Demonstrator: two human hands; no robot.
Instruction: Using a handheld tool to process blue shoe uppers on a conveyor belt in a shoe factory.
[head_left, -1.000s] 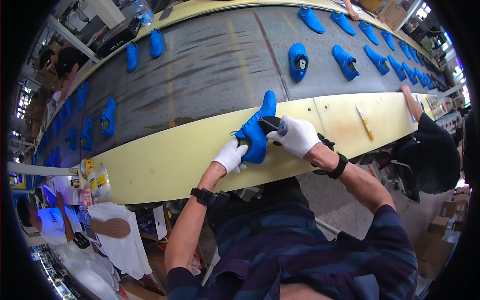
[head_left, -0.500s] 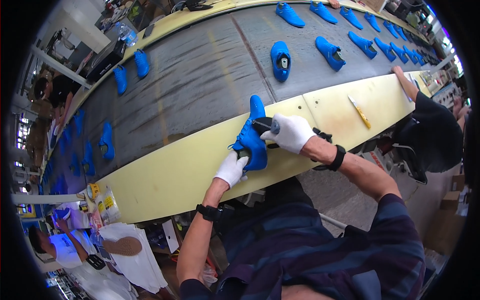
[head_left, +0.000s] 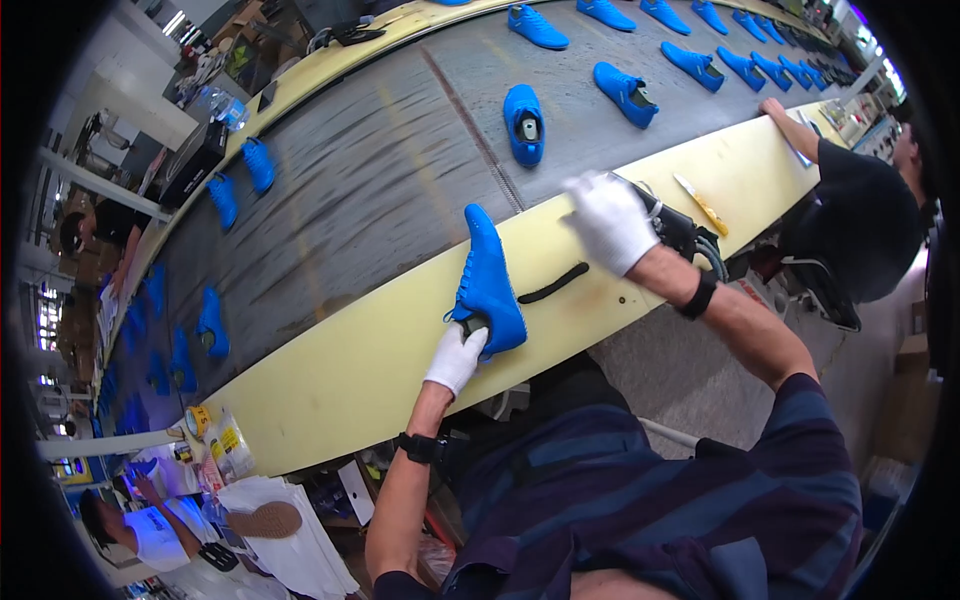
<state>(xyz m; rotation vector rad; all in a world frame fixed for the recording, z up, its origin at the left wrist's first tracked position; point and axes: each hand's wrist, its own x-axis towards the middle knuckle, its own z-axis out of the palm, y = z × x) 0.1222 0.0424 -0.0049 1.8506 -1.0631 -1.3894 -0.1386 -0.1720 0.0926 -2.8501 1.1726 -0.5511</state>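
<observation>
My left hand (head_left: 456,360), in a white glove, grips the heel opening of a blue sneaker (head_left: 490,290). The shoe is tilted on its side over the pale yellow work ledge (head_left: 350,360), its toe toward the conveyor. To the right of the shoe, my right hand (head_left: 608,222), also gloved in white, is raised and smeared by motion, so its fingers cannot be made out. Right beside it is a black device with cables (head_left: 675,222); whether the hand touches it is unclear. A black strip (head_left: 553,284) lies on the ledge between shoe and right hand.
The grey conveyor belt (head_left: 370,170) carries several blue sneakers, one nearby (head_left: 523,125). A yellow-handled knife (head_left: 702,205) lies on the ledge. A co-worker in black (head_left: 865,220) sits at right; tape (head_left: 198,420) and white sheets (head_left: 285,520) are at lower left.
My right hand has moved away from the shoe to the right, and the dark tool it held against the shoe is no longer there. My left hand keeps its grip on the shoe.
</observation>
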